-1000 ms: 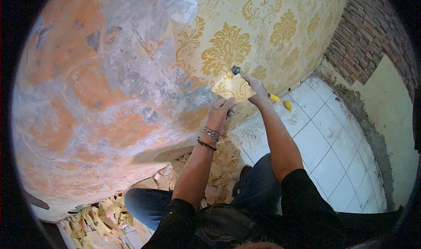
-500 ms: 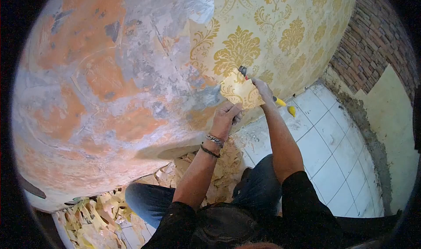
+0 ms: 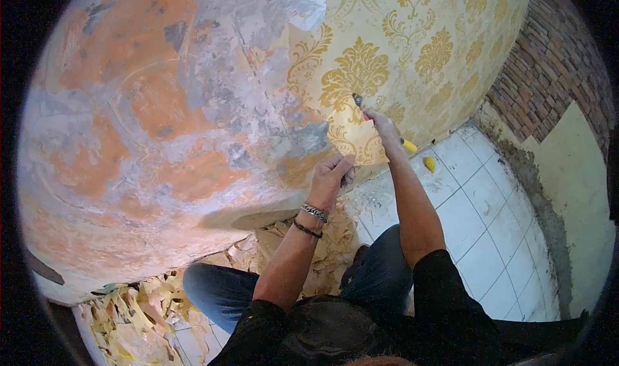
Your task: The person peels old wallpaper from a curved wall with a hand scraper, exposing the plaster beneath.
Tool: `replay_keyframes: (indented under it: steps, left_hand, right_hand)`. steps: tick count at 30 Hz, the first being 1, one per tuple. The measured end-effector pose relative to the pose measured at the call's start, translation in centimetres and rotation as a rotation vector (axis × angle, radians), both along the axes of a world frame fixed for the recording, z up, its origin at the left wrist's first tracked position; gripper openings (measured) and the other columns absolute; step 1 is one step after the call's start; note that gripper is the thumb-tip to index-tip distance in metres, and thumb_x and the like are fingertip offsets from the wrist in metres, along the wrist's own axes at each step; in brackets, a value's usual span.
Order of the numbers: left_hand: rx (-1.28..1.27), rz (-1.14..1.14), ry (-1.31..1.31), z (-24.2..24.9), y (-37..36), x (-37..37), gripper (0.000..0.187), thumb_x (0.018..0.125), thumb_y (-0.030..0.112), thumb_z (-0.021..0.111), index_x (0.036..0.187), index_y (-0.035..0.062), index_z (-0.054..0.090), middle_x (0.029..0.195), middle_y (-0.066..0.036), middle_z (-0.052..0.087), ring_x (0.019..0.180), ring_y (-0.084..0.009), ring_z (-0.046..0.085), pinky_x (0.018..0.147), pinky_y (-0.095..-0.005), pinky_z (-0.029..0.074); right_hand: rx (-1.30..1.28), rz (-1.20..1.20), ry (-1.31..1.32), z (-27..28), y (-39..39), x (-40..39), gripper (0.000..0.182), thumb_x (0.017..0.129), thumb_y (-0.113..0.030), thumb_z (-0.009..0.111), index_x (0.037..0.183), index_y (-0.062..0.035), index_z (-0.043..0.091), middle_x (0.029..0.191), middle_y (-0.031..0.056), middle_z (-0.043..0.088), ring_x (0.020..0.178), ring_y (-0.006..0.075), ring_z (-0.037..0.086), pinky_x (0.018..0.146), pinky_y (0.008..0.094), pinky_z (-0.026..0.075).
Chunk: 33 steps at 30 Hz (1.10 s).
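My left hand (image 3: 335, 173) pinches the lower left corner of a loose flap of patterned wallpaper (image 3: 356, 140) at the wall. To its right, my right hand (image 3: 385, 134) is closed round a scraper (image 3: 359, 103) with a dark head and a bit of red; its tip touches the gold-patterned wallpaper (image 3: 438, 53) above the flap. The palm hides most of the handle. Bare plaster in orange and grey (image 3: 167, 102) borders the wallpaper on the left.
Torn paper scraps (image 3: 135, 314) lie heaped on the floor at the lower left and between my knees. White floor tiles (image 3: 490, 198) spread to the right, with a yellow object (image 3: 429, 164) near the wall. Brick-patterned covering (image 3: 548, 63) is at the upper right.
The flap now hangs flatter and lower against the wall. The scraper has tilted, its tip slightly higher on the wallpaper. My left hand still pinches the corner.
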<state>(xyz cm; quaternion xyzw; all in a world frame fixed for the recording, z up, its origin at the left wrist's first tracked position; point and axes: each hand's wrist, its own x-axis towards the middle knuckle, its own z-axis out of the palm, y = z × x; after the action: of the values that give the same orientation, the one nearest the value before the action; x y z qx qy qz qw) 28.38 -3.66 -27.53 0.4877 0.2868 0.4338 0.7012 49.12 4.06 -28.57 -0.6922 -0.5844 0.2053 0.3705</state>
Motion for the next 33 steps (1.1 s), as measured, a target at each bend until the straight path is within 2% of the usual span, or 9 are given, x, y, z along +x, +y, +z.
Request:
replay_keyframes:
  steps: [3,9,11,15,18,21,28,30,33]
  left_hand:
    - [0.012,0.012,-0.015,-0.2,0.3,0.0,0.025,0.093,0.029,0.062,0.078,0.0093,0.062,0.067,0.004,0.059,0.058,-0.0050,0.050,0.054,-0.0197,0.037]
    - [0.006,0.042,-0.020,0.0,-0.3,-0.2,0.026,0.092,0.029,0.063,0.076,0.0091,0.061,0.065,0.003,0.058,0.056,-0.0052,0.049,0.053,-0.0203,0.037]
    - [0.003,0.057,0.004,0.2,-0.5,0.0,0.028,0.092,0.031,0.063,0.074,0.0096,0.061,0.064,0.002,0.058,0.056,-0.0052,0.049,0.052,-0.0204,0.038]
    - [0.016,0.000,0.004,-0.2,-1.5,0.1,0.023,0.092,0.027,0.063,0.079,0.0081,0.062,0.065,0.004,0.057,0.056,-0.0051,0.049,0.053,-0.0202,0.038]
    - [0.020,0.028,0.003,0.0,-1.6,-0.6,0.025,0.092,0.029,0.063,0.076,0.0095,0.061,0.065,0.003,0.057,0.056,-0.0049,0.049,0.053,-0.0203,0.037]
    - [0.020,0.051,-0.001,0.8,-2.1,-0.7,0.027,0.093,0.030,0.062,0.074,0.0105,0.060,0.064,0.003,0.057,0.057,-0.0048,0.049,0.053,-0.0205,0.037]
    - [0.068,0.005,0.053,1.2,-4.4,-3.2,0.025,0.093,0.025,0.062,0.075,0.0087,0.060,0.064,0.002,0.057,0.056,-0.0067,0.049,0.053,-0.0215,0.038]
    - [0.076,0.009,0.055,0.6,-4.1,-3.6,0.025,0.094,0.025,0.061,0.075,0.0085,0.060,0.064,0.002,0.057,0.056,-0.0069,0.049,0.053,-0.0219,0.038]
    - [0.062,0.004,0.052,0.0,-4.2,-3.5,0.026,0.094,0.025,0.061,0.074,0.0081,0.060,0.064,0.001,0.057,0.056,-0.0069,0.049,0.054,-0.0224,0.038]
  right_hand:
    - [0.043,0.007,0.068,-0.8,0.9,0.1,0.036,0.084,-0.045,0.059,0.108,-0.0180,0.066,0.096,0.0116,0.069,0.092,0.0311,0.065,0.076,0.0426,0.049]
    - [0.125,-0.084,-0.108,1.1,-0.8,-1.1,0.036,0.084,-0.049,0.057,0.103,-0.0200,0.067,0.093,0.0109,0.069,0.085,0.0276,0.065,0.072,0.0394,0.047]
    - [-0.039,-0.085,0.137,-2.0,2.4,0.3,0.036,0.085,-0.050,0.056,0.102,-0.0200,0.067,0.094,0.0115,0.069,0.084,0.0291,0.065,0.070,0.0396,0.047]
    - [-0.010,0.042,0.341,-5.6,4.6,2.0,0.037,0.085,-0.051,0.056,0.099,-0.0186,0.067,0.093,0.0130,0.069,0.087,0.0320,0.065,0.070,0.0417,0.047]
    - [0.077,0.012,0.377,-4.3,4.4,1.3,0.036,0.084,-0.048,0.057,0.103,-0.0189,0.065,0.095,0.0138,0.068,0.090,0.0339,0.065,0.072,0.0431,0.048]
    - [0.152,0.014,-0.236,3.3,-1.0,-4.8,0.037,0.082,-0.047,0.059,0.109,-0.0217,0.062,0.099,0.0130,0.067,0.091,0.0343,0.065,0.075,0.0453,0.050]
    - [-0.042,-0.061,-0.291,2.9,0.2,-2.3,0.038,0.083,-0.049,0.057,0.106,-0.0192,0.061,0.101,0.0110,0.066,0.096,0.0344,0.063,0.076,0.0456,0.050]
    - [0.011,-0.055,-0.272,2.8,-0.2,-3.0,0.037,0.085,-0.049,0.056,0.103,-0.0170,0.060,0.102,0.0110,0.066,0.098,0.0344,0.062,0.076,0.0456,0.050]
    - [0.316,0.050,-0.259,-1.5,1.9,-1.9,0.033,0.090,-0.044,0.049,0.106,-0.0179,0.061,0.104,0.0125,0.065,0.098,0.0352,0.062,0.078,0.0462,0.050]
